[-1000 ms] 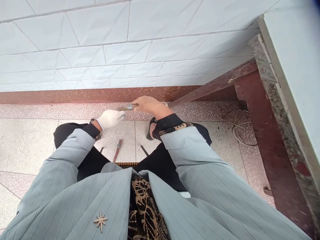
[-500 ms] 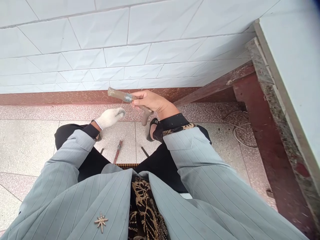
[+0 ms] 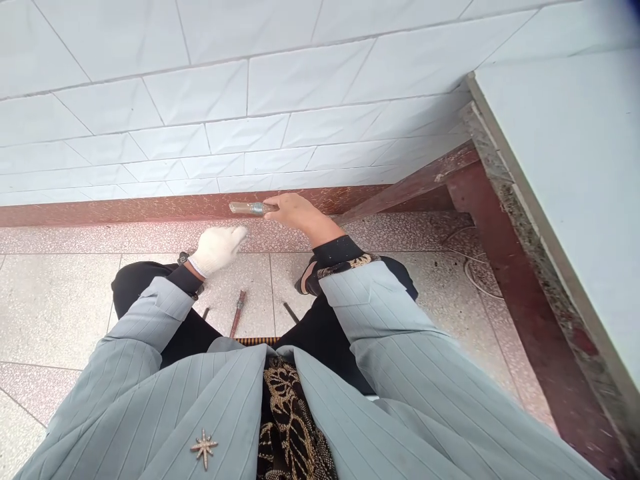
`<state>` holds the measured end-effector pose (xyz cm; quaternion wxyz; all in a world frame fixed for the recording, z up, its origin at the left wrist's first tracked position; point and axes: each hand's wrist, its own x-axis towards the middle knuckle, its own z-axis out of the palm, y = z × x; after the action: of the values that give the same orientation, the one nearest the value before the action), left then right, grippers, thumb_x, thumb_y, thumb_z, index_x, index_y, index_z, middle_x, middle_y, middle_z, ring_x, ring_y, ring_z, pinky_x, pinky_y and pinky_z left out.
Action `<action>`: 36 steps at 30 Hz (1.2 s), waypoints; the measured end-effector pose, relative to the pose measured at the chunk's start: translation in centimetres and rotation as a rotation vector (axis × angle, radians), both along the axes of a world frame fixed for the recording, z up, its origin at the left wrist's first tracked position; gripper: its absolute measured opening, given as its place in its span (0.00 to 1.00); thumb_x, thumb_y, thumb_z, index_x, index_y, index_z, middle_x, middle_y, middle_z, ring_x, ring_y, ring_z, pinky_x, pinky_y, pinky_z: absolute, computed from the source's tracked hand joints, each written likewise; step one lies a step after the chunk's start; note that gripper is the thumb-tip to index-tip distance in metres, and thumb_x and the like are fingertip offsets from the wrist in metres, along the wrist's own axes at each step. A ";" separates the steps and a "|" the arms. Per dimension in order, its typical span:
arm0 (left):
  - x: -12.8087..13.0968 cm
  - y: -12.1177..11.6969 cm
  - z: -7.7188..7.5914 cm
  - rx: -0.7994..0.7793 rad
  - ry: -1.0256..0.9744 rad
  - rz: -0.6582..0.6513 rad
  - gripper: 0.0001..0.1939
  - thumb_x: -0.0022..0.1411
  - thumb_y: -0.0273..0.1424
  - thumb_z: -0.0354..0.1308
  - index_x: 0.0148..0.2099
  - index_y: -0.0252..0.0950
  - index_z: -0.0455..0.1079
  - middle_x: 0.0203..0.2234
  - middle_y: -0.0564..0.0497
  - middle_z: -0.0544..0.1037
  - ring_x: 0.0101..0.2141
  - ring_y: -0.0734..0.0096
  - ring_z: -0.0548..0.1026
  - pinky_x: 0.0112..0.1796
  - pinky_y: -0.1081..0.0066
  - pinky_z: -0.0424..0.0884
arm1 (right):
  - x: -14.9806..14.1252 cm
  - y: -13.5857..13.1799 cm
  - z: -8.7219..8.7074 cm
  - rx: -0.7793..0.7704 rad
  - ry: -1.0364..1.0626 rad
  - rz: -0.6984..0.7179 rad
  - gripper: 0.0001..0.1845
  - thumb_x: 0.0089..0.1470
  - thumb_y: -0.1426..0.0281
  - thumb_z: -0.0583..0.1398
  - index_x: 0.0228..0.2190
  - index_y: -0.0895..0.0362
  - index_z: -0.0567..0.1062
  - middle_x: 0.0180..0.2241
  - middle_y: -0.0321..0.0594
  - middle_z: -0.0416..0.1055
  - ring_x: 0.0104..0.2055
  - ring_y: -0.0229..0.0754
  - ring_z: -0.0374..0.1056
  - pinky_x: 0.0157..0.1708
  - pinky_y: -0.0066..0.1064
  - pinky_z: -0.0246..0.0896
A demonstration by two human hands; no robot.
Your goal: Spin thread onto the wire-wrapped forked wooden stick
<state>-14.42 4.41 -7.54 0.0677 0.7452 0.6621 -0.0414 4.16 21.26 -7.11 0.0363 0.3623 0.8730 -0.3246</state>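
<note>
My right hand (image 3: 294, 212), bare, is closed around a brownish wooden stick (image 3: 241, 208) held level above the floor. Its left end sticks out past my fingers; the rest is hidden by the hand. Silvery wire (image 3: 257, 209) is wound in a tight band around the stick beside my fingertips. Just below and to the left, my left hand (image 3: 219, 249) wears a white glove and is closed in a pinch. A fine strand ran between it and the band a moment ago; now the strand hardly shows.
On the floor between my legs lies a reddish stick (image 3: 238, 313) with wire around one end. Dark rod-like pieces (image 3: 291, 312) show on either side of it. A white tiled wall (image 3: 200, 140) stands ahead. To my right are a dark red wooden frame (image 3: 505, 267) and a loose cable (image 3: 477, 277).
My right hand first raised and tilted the stick, showing its bent lower end, then turned it back level. My left hand stays closed nearby. The view has tipped slightly upward and to the right.
</note>
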 end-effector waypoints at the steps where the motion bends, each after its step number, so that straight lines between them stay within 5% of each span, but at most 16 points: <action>1: -0.3 0.0 0.1 0.007 0.001 -0.009 0.20 0.81 0.38 0.43 0.58 0.41 0.75 0.46 0.42 0.85 0.43 0.54 0.84 0.39 0.62 0.70 | 0.0 -0.2 0.3 0.033 -0.074 0.043 0.20 0.60 0.66 0.63 0.51 0.58 0.85 0.43 0.48 0.80 0.43 0.49 0.71 0.40 0.37 0.57; 3: -0.7 0.0 0.4 0.007 0.000 -0.033 0.19 0.80 0.38 0.45 0.55 0.41 0.77 0.45 0.43 0.85 0.44 0.54 0.83 0.39 0.61 0.70 | 0.0 -0.6 0.7 -0.024 -0.186 0.183 0.14 0.55 0.68 0.66 0.43 0.55 0.87 0.37 0.43 0.80 0.39 0.46 0.71 0.38 0.35 0.56; 7: -1.4 0.0 0.8 0.007 -0.012 0.018 0.19 0.79 0.38 0.47 0.54 0.42 0.79 0.43 0.44 0.86 0.43 0.53 0.84 0.40 0.61 0.71 | -0.1 -0.9 0.9 -0.400 -0.185 0.507 0.17 0.52 0.68 0.67 0.44 0.57 0.87 0.29 0.35 0.76 0.32 0.39 0.65 0.36 0.32 0.56; 10: -2.0 0.2 0.8 0.048 -0.109 0.148 0.19 0.78 0.39 0.48 0.57 0.43 0.79 0.46 0.45 0.87 0.45 0.53 0.84 0.43 0.61 0.73 | 0.2 -0.6 1.2 -0.526 -0.013 0.565 0.25 0.53 0.60 0.68 0.49 0.59 0.86 0.30 0.33 0.75 0.32 0.38 0.64 0.37 0.31 0.57; 15: -2.8 0.7 -0.2 0.040 -0.438 0.147 0.15 0.76 0.35 0.51 0.53 0.41 0.79 0.49 0.49 0.87 0.50 0.59 0.83 0.51 0.64 0.73 | 0.8 -0.4 2.3 -0.528 0.059 0.531 0.27 0.51 0.57 0.70 0.50 0.57 0.87 0.30 0.34 0.76 0.33 0.38 0.65 0.37 0.31 0.57; 19: -2.8 0.8 -1.5 0.027 -0.724 0.179 0.15 0.74 0.37 0.51 0.49 0.35 0.77 0.43 0.46 0.85 0.43 0.62 0.81 0.48 0.65 0.74 | 1.3 -0.7 2.6 -0.496 0.240 0.393 0.26 0.51 0.61 0.70 0.52 0.56 0.86 0.35 0.35 0.79 0.34 0.38 0.67 0.38 0.31 0.60; 23: -2.2 0.6 -1.7 -0.032 -0.856 0.082 0.16 0.72 0.37 0.49 0.44 0.34 0.76 0.38 0.48 0.82 0.39 0.67 0.78 0.48 0.66 0.73 | 1.0 -0.9 1.8 -0.449 0.434 0.027 0.24 0.56 0.67 0.67 0.54 0.56 0.85 0.31 0.35 0.76 0.29 0.36 0.63 0.33 0.29 0.62; 26: -1.7 0.6 -1.4 -0.112 -0.825 0.003 0.16 0.71 0.37 0.48 0.43 0.35 0.76 0.36 0.50 0.80 0.37 0.68 0.75 0.46 0.66 0.72 | 0.3 -1.0 0.9 -0.316 0.400 -0.238 0.23 0.60 0.69 0.65 0.56 0.58 0.83 0.29 0.37 0.76 0.29 0.37 0.64 0.32 0.29 0.62; 28: -1.4 0.6 -1.4 -0.158 -0.792 -0.025 0.16 0.70 0.37 0.48 0.43 0.36 0.76 0.36 0.50 0.80 0.37 0.68 0.75 0.45 0.66 0.72 | 0.0 -1.0 0.7 -0.127 0.259 -0.267 0.21 0.61 0.69 0.65 0.55 0.58 0.84 0.33 0.40 0.78 0.33 0.40 0.69 0.35 0.31 0.62; 32: -1.4 0.6 -1.7 -0.188 -0.710 -0.020 0.16 0.70 0.37 0.48 0.42 0.37 0.76 0.35 0.50 0.81 0.37 0.66 0.77 0.44 0.65 0.71 | 0.1 -1.0 0.8 0.174 -0.103 -0.067 0.15 0.61 0.68 0.66 0.48 0.56 0.86 0.44 0.45 0.82 0.44 0.47 0.74 0.39 0.34 0.60; 34: -1.8 0.6 -1.9 -0.155 -0.679 -0.009 0.15 0.70 0.37 0.49 0.41 0.37 0.76 0.35 0.50 0.81 0.38 0.65 0.77 0.44 0.65 0.71 | 0.3 -1.1 0.9 0.131 -0.236 0.100 0.13 0.59 0.71 0.66 0.44 0.54 0.87 0.40 0.43 0.82 0.42 0.46 0.74 0.37 0.34 0.59; 36: -2.4 0.7 -2.0 -0.109 -0.651 0.014 0.15 0.70 0.36 0.50 0.40 0.37 0.76 0.34 0.50 0.81 0.37 0.65 0.77 0.44 0.65 0.71 | 0.6 -1.2 1.1 -0.078 -0.332 0.297 0.13 0.56 0.74 0.66 0.43 0.54 0.88 0.32 0.39 0.79 0.34 0.42 0.71 0.35 0.32 0.59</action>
<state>-16.77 5.08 -9.52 0.3156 0.7102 0.6075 0.1642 4.72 20.08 -6.02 0.2407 0.2764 0.8857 -0.2851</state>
